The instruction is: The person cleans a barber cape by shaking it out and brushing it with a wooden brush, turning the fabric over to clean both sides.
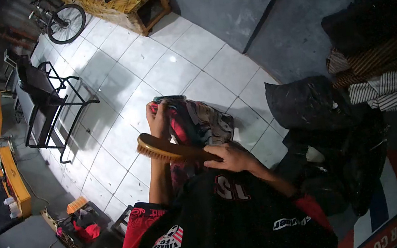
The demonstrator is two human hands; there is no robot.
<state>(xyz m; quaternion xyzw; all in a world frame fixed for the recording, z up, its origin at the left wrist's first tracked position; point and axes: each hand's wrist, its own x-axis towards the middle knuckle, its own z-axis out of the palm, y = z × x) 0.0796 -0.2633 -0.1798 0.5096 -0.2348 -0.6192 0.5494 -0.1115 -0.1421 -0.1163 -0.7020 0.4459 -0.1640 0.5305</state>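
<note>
A brush with a curved wooden back and brown bristles is in my right hand, the fingers closed round its narrow handle. It lies across the view in front of my left forearm, bristles facing down. My left hand is further out, its fingers curled at the edge of a bunched cloth patterned in red, grey and black. A dark, flat edge shows beside those fingertips. My black and red jersey fills the lower middle.
A black metal-framed chair stands left on white floor tiles. Further back are a bicycle and a woven-topped wooden bench. A black cushion and striped cloths lie right. Wooden shelves line the left.
</note>
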